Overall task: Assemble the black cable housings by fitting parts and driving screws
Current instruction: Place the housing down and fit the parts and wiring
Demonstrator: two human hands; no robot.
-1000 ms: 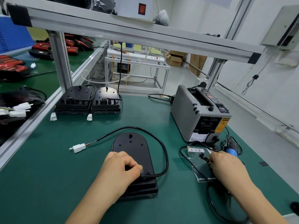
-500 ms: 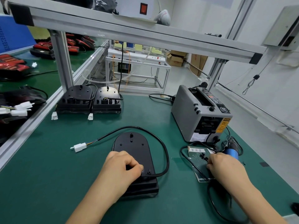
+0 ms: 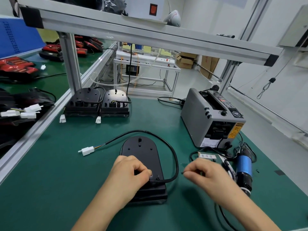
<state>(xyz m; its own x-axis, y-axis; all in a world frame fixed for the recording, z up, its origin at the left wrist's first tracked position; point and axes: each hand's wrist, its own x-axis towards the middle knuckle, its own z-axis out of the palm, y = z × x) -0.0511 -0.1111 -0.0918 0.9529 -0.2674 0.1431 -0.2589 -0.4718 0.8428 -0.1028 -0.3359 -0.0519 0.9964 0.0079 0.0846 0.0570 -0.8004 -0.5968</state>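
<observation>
black housing [image 3: 141, 147] lies flat, rounded far end; cable [image 3: 175, 157] loops round to white plug [image 3: 87, 150]; left hand [image 3: 128, 170] curled, gripping black housing at cable exit; right hand [image 3: 205, 172] pinches small dark screw [image 3: 182, 172]

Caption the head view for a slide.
Left hand holds the black housing on the mat; right hand pinches a dark part beside it.

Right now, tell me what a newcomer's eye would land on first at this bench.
Dead centre lies the black arch-shaped plastic housing, its near end gripped by the left hand. Just right of it, the right hand pinches a small dark screw. Further right stands the grey box-shaped tape dispenser, with the blue-barrelled electric screwdriver lying near its front.
</observation>
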